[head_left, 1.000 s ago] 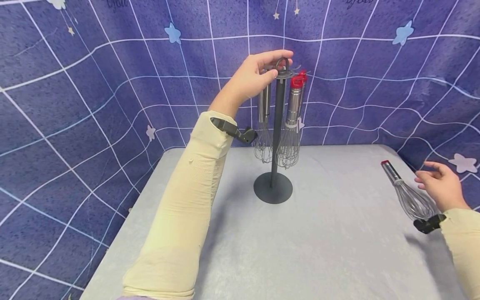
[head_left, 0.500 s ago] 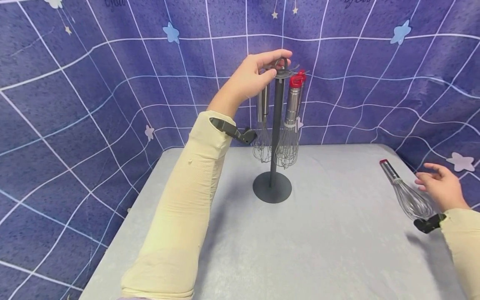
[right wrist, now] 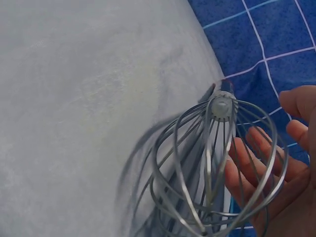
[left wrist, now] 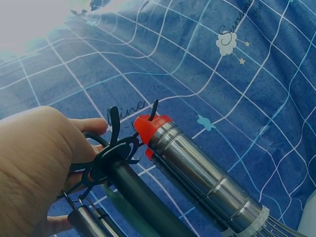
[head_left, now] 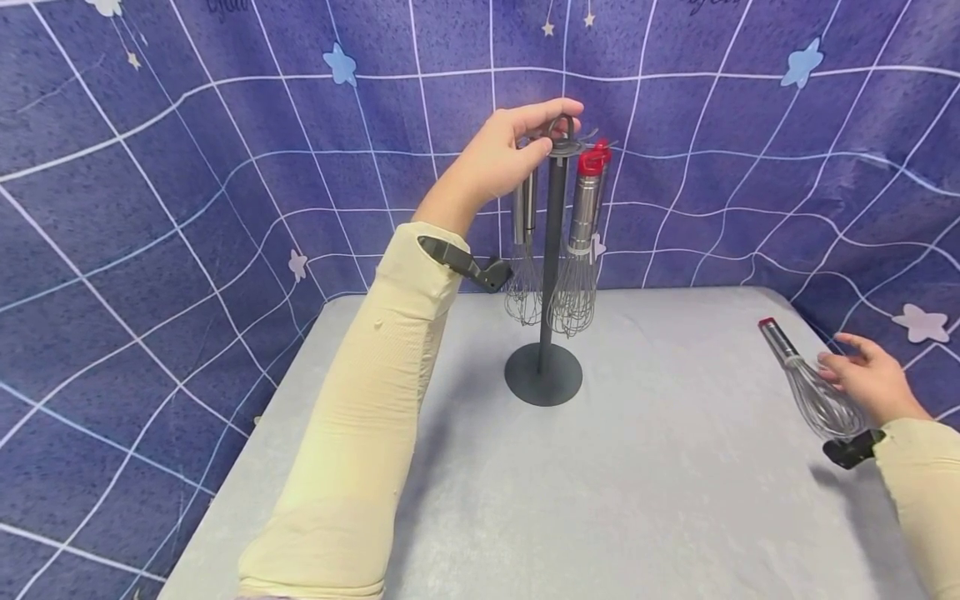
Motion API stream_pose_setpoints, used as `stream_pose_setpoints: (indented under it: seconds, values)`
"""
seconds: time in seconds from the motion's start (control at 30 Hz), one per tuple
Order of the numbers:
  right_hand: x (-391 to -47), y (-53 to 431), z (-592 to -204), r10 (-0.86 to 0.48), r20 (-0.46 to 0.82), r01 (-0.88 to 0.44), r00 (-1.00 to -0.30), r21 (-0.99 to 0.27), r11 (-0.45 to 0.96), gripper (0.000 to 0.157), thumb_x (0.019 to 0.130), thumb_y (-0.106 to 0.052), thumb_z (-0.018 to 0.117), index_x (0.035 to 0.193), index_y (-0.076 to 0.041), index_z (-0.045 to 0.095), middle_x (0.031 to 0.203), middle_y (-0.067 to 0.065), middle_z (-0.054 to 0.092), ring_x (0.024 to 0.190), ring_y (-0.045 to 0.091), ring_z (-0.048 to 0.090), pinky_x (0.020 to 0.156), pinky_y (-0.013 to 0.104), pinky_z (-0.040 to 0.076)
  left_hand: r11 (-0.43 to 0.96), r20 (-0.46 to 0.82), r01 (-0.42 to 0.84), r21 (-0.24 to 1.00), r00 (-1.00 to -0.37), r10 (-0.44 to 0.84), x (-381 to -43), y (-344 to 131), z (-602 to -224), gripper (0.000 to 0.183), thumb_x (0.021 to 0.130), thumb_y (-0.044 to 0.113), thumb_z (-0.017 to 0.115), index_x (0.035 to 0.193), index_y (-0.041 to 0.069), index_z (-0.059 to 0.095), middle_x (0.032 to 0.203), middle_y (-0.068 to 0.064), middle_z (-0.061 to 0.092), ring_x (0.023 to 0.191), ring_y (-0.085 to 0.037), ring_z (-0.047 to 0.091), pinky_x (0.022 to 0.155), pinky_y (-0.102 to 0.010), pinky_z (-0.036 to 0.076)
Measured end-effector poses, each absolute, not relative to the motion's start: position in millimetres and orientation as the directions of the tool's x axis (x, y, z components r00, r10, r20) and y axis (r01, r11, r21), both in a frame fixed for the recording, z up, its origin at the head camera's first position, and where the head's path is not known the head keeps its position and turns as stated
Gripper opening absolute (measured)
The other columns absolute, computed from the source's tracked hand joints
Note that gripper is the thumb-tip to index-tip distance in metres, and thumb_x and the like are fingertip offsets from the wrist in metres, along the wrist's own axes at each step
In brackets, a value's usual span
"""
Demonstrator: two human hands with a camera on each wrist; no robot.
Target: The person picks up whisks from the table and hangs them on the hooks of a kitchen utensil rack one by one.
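Observation:
My left hand (head_left: 517, 146) grips the top of a dark grey utensil stand (head_left: 550, 250), thumb at its hook ring and fingers behind. Red-topped steel whisks (head_left: 585, 225) hang on the stand's right side, and plain steel whisks (head_left: 525, 225) hang on its left, partly covered by the hand. In the left wrist view the palm hides part of the hook ring (left wrist: 113, 153). Another whisk (head_left: 810, 383) with a red end lies at the table's right side. My right hand (head_left: 873, 379) is beside its wire loops, fingers loosely bent and holding nothing; the right wrist view shows fingers behind the wires (right wrist: 217, 168).
The grey-white table (head_left: 637, 483) carries the stand's round base (head_left: 543, 383) near its back middle. A blue patterned curtain (head_left: 712, 125) hangs behind and along both sides. The table's right edge runs just past the lying whisk.
My right hand has shifted slightly left, closer to the lying whisk. The left hand stays at the top of the stand.

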State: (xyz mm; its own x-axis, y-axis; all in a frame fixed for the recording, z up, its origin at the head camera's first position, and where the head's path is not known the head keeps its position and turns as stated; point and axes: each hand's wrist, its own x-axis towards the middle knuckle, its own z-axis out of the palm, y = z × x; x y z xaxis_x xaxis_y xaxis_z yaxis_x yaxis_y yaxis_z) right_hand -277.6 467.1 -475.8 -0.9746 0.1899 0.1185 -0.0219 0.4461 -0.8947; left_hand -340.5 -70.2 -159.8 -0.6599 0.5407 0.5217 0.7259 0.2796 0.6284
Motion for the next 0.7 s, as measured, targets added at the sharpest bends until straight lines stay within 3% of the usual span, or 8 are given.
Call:
stream_pose_setpoints:
  seconds: [0.1, 0.17, 0.27, 0.4, 0.5, 0.7]
  values:
    - [-277.1, 467.8, -477.6, 0.152, 0.103, -0.032, -0.983, -0.912, 0.409, 0.043, 0.101, -0.016, 0.059, 0.140, -0.025, 0.043, 0.077, -0.030, 0.062, 0.064, -0.004, 0.065, 0.058, 0.015, 0.053, 0.281, 0.522, 0.727, 0.626, -0.659, 0.542, -344.4, -69.4, -160.9, 0.045, 0.099, -0.005, 0.047, 0.142, 0.005, 0.056, 0.130, -0.010, 0.066, 0.116, -0.012, 0.056, 0.099, -0.021, 0.044]
    - [-277.2, 467.4, -478.4, 0.140, 0.082, -0.022, -0.987, -0.921, 0.388, 0.045, 0.101, -0.015, 0.059, 0.141, -0.026, 0.041, 0.078, -0.029, 0.062, 0.065, -0.003, 0.066, 0.059, 0.016, 0.055, 0.286, 0.522, 0.727, 0.624, -0.660, 0.540, -345.9, -69.0, -161.4, 0.045, 0.100, -0.005, 0.047, 0.143, 0.005, 0.056, 0.131, -0.010, 0.066, 0.117, -0.012, 0.056, 0.100, -0.021, 0.044]
    - [-277.9, 465.9, -479.5, 0.126, 0.053, 0.001, -0.991, -0.921, 0.389, 0.054, 0.102, -0.015, 0.059, 0.150, -0.011, 0.034, 0.079, -0.029, 0.062, 0.065, -0.001, 0.067, 0.059, 0.019, 0.056, 0.289, 0.522, 0.727, 0.622, -0.661, 0.539, -346.2, -69.4, -161.7, 0.045, 0.100, -0.005, 0.046, 0.142, 0.005, 0.056, 0.131, -0.010, 0.066, 0.117, -0.012, 0.056, 0.101, -0.021, 0.043]
    - [-278.6, 465.7, -480.7, 0.105, 0.045, 0.006, -0.993, -0.895, 0.446, 0.074, 0.103, -0.019, 0.058, 0.155, 0.010, 0.015, 0.081, -0.032, 0.060, 0.068, -0.004, 0.066, 0.060, 0.019, 0.056, 0.279, 0.516, 0.715, 0.641, -0.670, 0.534, -343.2, -69.7, -161.0, 0.045, 0.100, -0.006, 0.047, 0.142, 0.006, 0.057, 0.128, -0.007, 0.067, 0.116, -0.010, 0.056, 0.100, -0.020, 0.043]
    - [-279.1, 466.4, -481.5, 0.086, 0.036, 0.005, -0.996, -0.896, 0.443, 0.078, 0.102, -0.019, 0.060, 0.155, 0.012, 0.011, 0.084, -0.033, 0.062, 0.071, -0.006, 0.065, 0.060, 0.019, 0.055, 0.266, 0.514, 0.708, 0.654, -0.674, 0.531, -341.3, -69.8, -160.6, 0.045, 0.100, -0.006, 0.048, 0.141, 0.006, 0.058, 0.127, -0.007, 0.067, 0.114, -0.010, 0.056, 0.100, -0.020, 0.044]
    - [-280.6, 466.1, -480.5, 0.068, -0.004, 0.038, -0.998, -0.864, 0.501, 0.082, 0.100, -0.024, 0.064, 0.155, 0.009, 0.015, 0.083, -0.029, 0.064, 0.072, -0.005, 0.064, 0.060, 0.021, 0.055, 0.265, 0.503, 0.699, 0.664, -0.680, 0.533, -343.1, -69.7, -160.9, 0.045, 0.100, -0.005, 0.048, 0.142, 0.008, 0.058, 0.129, -0.008, 0.066, 0.115, -0.010, 0.056, 0.101, -0.019, 0.042]
